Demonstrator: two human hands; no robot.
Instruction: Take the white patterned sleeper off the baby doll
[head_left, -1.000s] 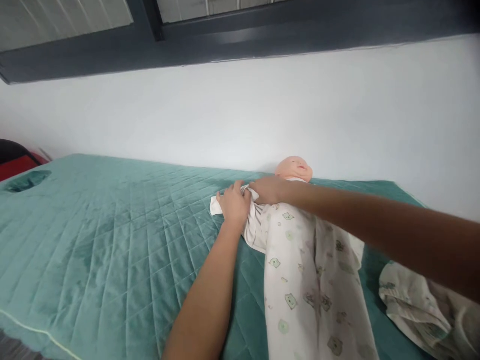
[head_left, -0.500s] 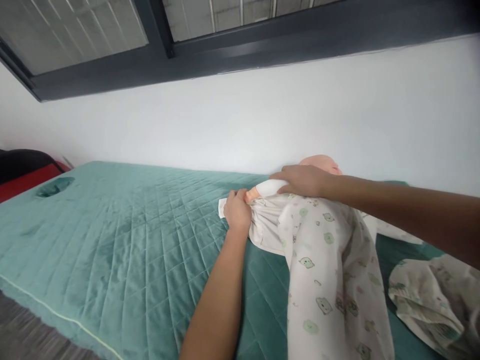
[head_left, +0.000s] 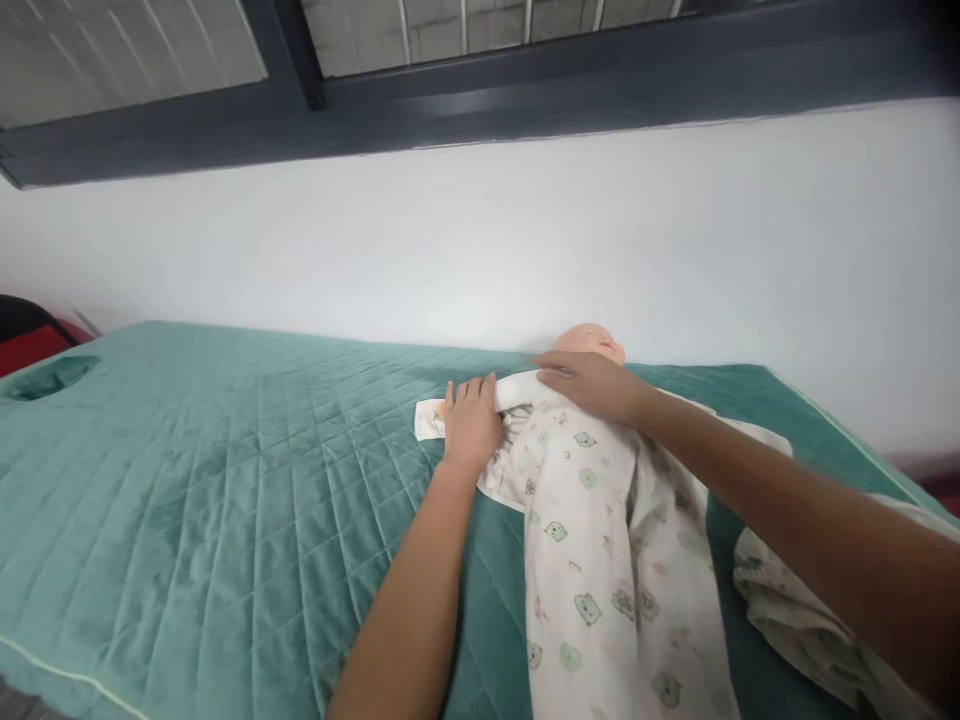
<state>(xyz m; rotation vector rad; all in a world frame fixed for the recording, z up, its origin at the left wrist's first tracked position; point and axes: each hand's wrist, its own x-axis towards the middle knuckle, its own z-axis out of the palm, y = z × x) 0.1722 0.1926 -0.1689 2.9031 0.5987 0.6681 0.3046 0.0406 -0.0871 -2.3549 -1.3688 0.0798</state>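
A baby doll (head_left: 592, 342) lies on its back on a green quilted table (head_left: 225, 470), head toward the white wall. It wears a white sleepsuit (head_left: 600, 540) printed with small green bears. My left hand (head_left: 471, 422) grips the sleeve end over the doll's outstretched arm, which points left. My right hand (head_left: 592, 383) lies flat on the doll's shoulder and upper chest, just below the head. The doll's own hand is mostly hidden under my left hand.
A second crumpled printed cloth (head_left: 810, 620) lies at the right edge of the table. A face hole (head_left: 49, 375) is at the table's far left end. A dark window frame (head_left: 480, 100) runs above the wall. Something red (head_left: 30, 345) stands beyond the left end.
The doll's raised arm has come down flat onto the table with the sleeve drawn over it. My right hand slid from the arm to the shoulder and chest.
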